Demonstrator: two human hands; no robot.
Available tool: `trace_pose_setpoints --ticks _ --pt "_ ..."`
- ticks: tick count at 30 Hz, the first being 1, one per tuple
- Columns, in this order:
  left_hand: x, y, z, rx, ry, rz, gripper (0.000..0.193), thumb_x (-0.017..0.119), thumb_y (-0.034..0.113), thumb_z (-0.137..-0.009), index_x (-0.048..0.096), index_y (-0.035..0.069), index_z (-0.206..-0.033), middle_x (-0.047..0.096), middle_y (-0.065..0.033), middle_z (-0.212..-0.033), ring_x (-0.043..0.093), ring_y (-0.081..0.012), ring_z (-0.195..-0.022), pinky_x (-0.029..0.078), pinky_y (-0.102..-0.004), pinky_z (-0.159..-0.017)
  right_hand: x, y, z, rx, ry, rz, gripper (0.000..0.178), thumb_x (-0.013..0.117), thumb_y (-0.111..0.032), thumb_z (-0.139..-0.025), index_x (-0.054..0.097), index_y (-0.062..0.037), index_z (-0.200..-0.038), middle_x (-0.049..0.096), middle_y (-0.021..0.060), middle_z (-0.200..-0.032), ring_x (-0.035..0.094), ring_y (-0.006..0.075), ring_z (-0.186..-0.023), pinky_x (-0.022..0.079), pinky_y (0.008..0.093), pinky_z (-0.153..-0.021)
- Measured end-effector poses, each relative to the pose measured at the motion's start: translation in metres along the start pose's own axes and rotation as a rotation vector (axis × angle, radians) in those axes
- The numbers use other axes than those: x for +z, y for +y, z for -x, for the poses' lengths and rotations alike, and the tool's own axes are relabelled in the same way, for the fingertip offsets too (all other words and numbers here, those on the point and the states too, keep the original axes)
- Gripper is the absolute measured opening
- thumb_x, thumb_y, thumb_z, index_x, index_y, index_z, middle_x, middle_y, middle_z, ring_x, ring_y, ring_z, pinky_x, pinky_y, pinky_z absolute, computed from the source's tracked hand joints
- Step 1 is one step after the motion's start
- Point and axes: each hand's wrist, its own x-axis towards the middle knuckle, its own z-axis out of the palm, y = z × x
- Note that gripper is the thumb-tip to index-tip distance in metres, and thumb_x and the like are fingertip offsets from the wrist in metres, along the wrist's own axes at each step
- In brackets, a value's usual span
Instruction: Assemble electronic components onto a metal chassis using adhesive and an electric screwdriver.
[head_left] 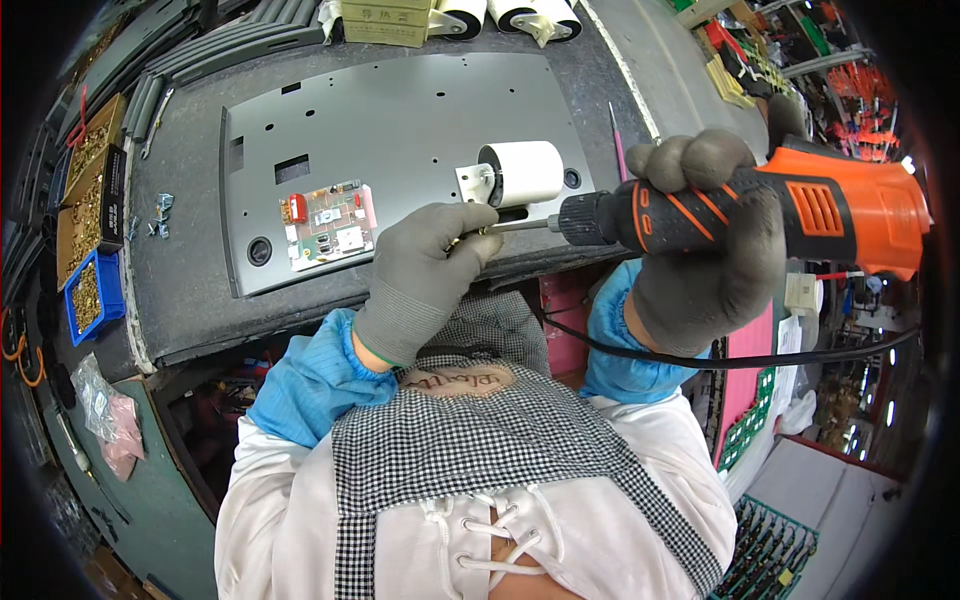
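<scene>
Gripping the orange-black power screwdriver (850, 215) at frame right, the right hand (715, 235) curls closed; near centre, the left hand (425, 265) pinches the bit (528, 226) near its tip.

A metal wrench (159, 122) lies just beside some grey bars (149, 107)

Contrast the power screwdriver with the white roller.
The power screwdriver is orange and black; the roller is white with a dark end. The screwdriver is long, with a thin shaft; the roller is a short cylinder. The right hand grips the screwdriver; the roller sits on the gray panel.
</scene>
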Motion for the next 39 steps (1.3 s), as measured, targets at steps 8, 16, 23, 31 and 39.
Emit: trace_pose_setpoints --ticks 8,16,23,31,39 --pt "-0.019 0.008 0.001 -0.257 -0.092 0.014 0.052 0.071 0.009 -0.088 0.054 -0.004 -0.136 0.070 -0.0076 -0.097 0.064 -0.0125 -0.092 0.051 -0.0261 -0.083 0.011 0.015 0.004 0.021 -0.038 0.165 0.068 0.058 -0.026 -0.093 0.030 0.0047 -0.147 0.064 0.0161 -0.096 0.063 0.0265 -0.078 0.055 0.0494 -0.078" --pt "-0.041 0.000 0.022 -0.685 -0.222 0.955 0.046 0.052 0.005 -0.097 0.043 -0.006 -0.141 0.060 -0.0120 -0.121 0.062 -0.0146 -0.100 0.054 -0.0232 -0.082 0.026 0.045 -0.009 0.089 -0.209 0.491 0.066 0.058 0.003 -0.084 0.032 0.0098 -0.144 0.068 0.0134 -0.089 0.069 0.0248 -0.077 0.060 0.0411 -0.077" --pt "-0.042 -0.018 0.013 -0.681 -0.324 1.164 0.038 0.048 0.016 -0.106 0.046 -0.006 -0.138 0.061 -0.0125 -0.117 0.064 -0.0141 -0.091 0.055 -0.0207 -0.073 0.034 0.060 -0.024 0.218 -0.279 0.445 0.045 0.069 -0.007 -0.082 0.054 0.0043 -0.124 0.067 0.0098 -0.085 0.068 0.0209 -0.073 0.059 0.0373 -0.072" --pt "-0.038 -0.011 0.006 -0.724 -0.281 1.102 0.038 0.046 0.018 -0.105 0.050 -0.003 -0.136 0.064 -0.0120 -0.111 0.063 -0.0133 -0.088 0.050 -0.0227 -0.069 0.037 0.070 -0.027 0.335 -0.259 0.398 0.016 0.070 -0.008 -0.080 0.063 -0.0002 -0.092 0.064 0.0069 -0.075 0.063 0.0191 -0.066 0.054 0.0353 -0.062" --pt "-0.029 -0.014 0.001 -0.681 -0.164 1.292 0.036 0.048 0.028 -0.107 0.051 -0.002 -0.127 0.058 -0.0042 -0.096 0.045 -0.0053 -0.070 0.040 -0.0172 -0.056 0.020 0.040 -0.028 0.240 -0.225 0.204 0.044 0.067 -0.020 -0.085 0.047 -0.0021 -0.120 0.056 0.0045 -0.079 0.056 0.0169 -0.069 0.048 0.0356 -0.066"
